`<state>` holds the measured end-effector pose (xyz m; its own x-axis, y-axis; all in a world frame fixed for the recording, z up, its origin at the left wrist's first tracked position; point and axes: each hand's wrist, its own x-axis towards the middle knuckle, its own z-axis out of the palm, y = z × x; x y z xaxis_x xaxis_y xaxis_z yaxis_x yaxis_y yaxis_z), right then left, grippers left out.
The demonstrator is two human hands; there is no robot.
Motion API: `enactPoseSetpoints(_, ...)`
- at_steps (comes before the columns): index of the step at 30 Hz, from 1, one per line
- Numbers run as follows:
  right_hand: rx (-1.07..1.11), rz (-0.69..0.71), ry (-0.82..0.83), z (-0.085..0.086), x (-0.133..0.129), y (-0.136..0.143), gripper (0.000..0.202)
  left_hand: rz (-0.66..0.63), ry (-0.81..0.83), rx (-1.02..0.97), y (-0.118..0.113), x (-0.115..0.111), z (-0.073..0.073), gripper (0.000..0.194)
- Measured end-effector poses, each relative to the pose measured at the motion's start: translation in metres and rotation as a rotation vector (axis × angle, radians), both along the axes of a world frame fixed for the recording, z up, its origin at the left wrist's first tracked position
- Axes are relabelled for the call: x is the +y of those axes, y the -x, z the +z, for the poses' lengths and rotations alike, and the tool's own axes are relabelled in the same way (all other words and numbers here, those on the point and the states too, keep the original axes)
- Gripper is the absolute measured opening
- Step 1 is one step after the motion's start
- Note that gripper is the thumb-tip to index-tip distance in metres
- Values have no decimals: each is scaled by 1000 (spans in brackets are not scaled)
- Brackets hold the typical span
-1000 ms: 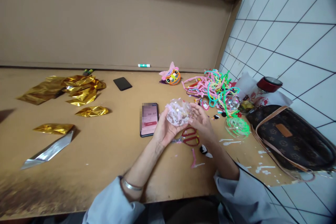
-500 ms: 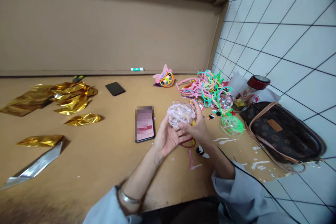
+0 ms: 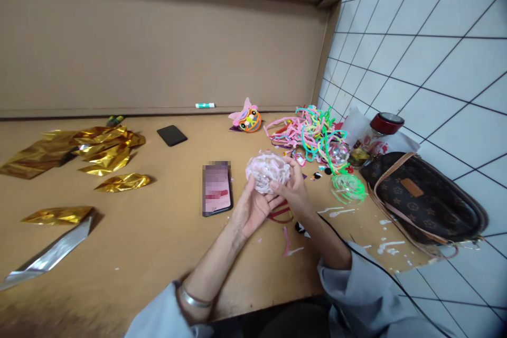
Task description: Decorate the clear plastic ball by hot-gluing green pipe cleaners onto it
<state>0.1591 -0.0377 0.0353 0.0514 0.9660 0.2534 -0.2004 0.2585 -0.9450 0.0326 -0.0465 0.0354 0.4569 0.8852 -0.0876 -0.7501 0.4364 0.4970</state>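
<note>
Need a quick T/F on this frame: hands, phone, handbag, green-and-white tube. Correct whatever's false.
1. The left hand and right hand both touch the round pinkish-white piece. True.
2. The lit phone lies right of that piece. False: the lit phone lies left of it.
3. The handbag is at far left. False: the handbag is at right, near the tiled wall.
4. The green-and-white tube lies by the cardboard's lower edge. True.

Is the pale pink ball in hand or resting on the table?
In hand: the left hand cups the ball from below, and the right hand holds it at its right side.
</note>
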Motion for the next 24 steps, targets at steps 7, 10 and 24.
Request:
enactPoseSetpoints(7,-49,93,-35,-3,1,3,77,142,-97,-3,12,4,9,65)
enactPoseSetpoints(10,-124,112,13,-4,3,-5,71,174,-185,75,24,10,13,78)
enactPoseSetpoints(24,-188,220,65,16,-8,-13,88,165,-346,455,36,12,10,97)
